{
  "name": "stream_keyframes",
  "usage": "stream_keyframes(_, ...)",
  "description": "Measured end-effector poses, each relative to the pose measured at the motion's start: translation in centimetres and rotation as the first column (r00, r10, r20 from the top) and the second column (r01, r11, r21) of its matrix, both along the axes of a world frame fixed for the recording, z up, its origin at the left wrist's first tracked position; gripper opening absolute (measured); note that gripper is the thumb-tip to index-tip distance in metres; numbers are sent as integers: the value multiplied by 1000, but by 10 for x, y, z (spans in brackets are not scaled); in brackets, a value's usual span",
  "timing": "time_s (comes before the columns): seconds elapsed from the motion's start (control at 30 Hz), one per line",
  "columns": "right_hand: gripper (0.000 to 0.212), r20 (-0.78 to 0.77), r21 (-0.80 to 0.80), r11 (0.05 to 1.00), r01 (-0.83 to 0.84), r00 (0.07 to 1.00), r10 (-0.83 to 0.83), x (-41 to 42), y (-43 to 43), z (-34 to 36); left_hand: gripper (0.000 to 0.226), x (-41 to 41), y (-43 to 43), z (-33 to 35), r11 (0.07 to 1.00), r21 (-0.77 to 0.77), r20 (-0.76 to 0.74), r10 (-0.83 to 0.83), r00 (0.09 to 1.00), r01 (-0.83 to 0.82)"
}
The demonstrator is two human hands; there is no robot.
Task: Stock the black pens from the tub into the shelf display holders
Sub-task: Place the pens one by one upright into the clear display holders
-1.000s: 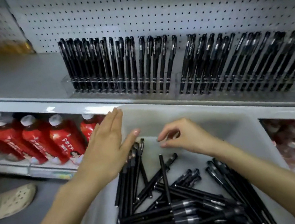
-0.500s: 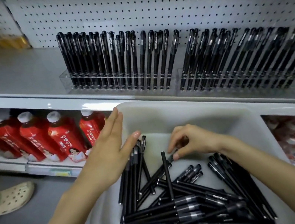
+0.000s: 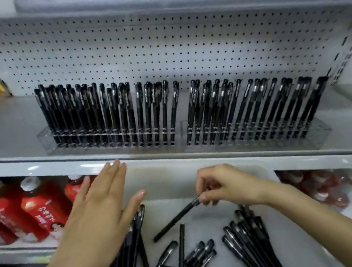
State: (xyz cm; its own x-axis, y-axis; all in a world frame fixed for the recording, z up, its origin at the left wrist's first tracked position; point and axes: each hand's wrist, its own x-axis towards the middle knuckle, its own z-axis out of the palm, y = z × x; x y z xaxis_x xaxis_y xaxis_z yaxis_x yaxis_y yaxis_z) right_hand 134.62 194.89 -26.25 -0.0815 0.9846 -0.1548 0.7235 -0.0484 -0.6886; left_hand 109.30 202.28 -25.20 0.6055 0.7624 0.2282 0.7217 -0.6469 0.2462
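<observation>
R hand (image 3: 223, 186) pinches one pen (image 3: 176, 218) by its end, over tub (image 3: 255, 166). L hand (image 3: 103, 206) spread flat, empty. Pen prob. light, stiff, slick; grip mid-barrel for holders (image 3: 310, 134).

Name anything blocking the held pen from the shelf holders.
Nothing visible does. The right hand pinches the pen over the tub; the holders lie up beyond the shelf edge, with open air between. The left hand hovers aside.

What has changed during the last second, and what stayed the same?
The right hand came down into the tub, pinched one black pen by its end and raised that end off the pile. The left hand stayed open and flat at the tub's left side; the shelf holders kept their pens.
</observation>
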Motion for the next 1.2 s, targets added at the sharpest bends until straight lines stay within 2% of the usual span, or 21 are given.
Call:
stream_keyframes(0.17,5,-12,168,981,97,995,-97,17,-21,60,87,56,0,28,989,33,154,-145,977,142)
stream_keyframes(0.23,5,-166,240,951,194,974,-157,26,-29,79,86,78,-1,33,985,55,157,-170,973,163)
stream_keyframes(0.33,8,-433,277,878,390,867,-248,43,-39,99,88,103,4,35,974,115,129,-209,969,195)
stream_keyframes(0.43,14,-504,273,826,493,805,-314,60,-44,111,77,115,8,31,964,160,74,-225,971,211)
stream_keyframes(0.63,14,-461,424,684,594,791,-402,83,-38,127,69,120,14,18,954,194,-43,-225,973,229)
stream_keyframes(0.77,13,-394,538,597,595,804,-445,88,-26,135,67,120,19,6,951,174,-53,-249,967,254)
stream_keyframes(0.97,17,-278,630,593,502,858,-431,92,-12,136,81,118,23,3,957,136,1,-259,966,256)
stream_keyframes(1.07,21,-185,660,602,448,875,-448,94,-7,129,81,118,23,3,960,101,45,-267,963,261)
stream_keyframes(1.2,26,-173,694,575,434,875,-451,93,-2,124,79,117,22,1,959,85,82,-277,957,270)
